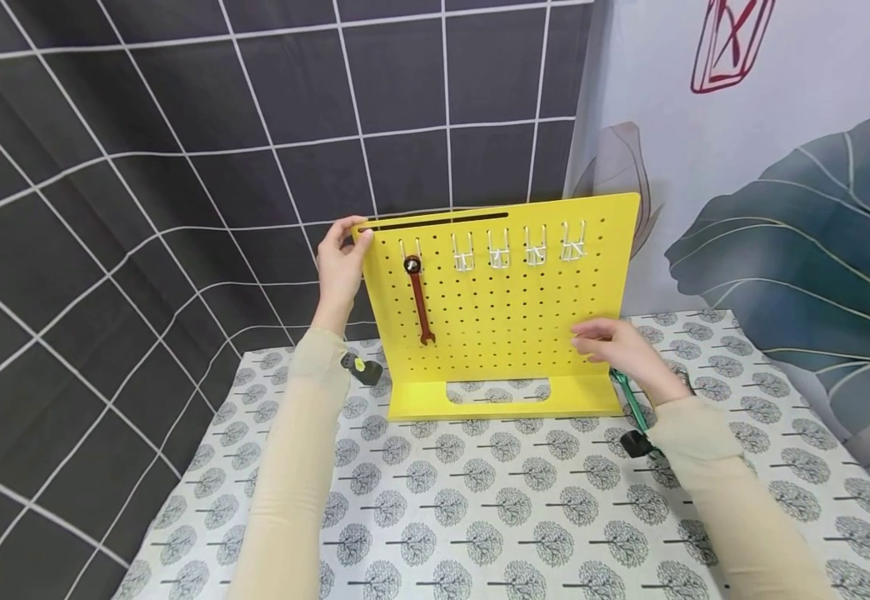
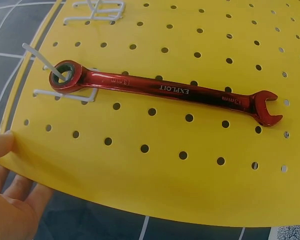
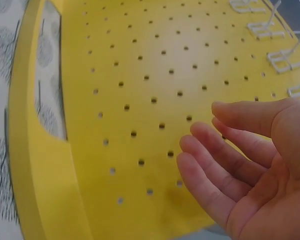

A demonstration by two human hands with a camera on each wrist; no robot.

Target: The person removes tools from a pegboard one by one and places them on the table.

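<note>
A yellow pegboard (image 1: 495, 333) stands upright on its base on the table. My left hand (image 1: 341, 262) pinches its upper left corner, thumb in front and fingers behind the edge. A red combination wrench (image 2: 160, 91) marked 13mm hangs by its ring end from a white hook (image 2: 40, 57), its open end downward. My right hand (image 1: 618, 346) hovers before the board's lower right part, fingers loosely bent and nothing between them, as the right wrist view (image 3: 250, 165) also shows.
Several white hooks (image 1: 498, 250) line the board's upper part without tools. Green tools (image 1: 633, 404), partly hidden by my right wrist, lie on the tree-patterned tablecloth (image 1: 480, 508). A dark gridded curtain (image 1: 255, 108) stands behind and left.
</note>
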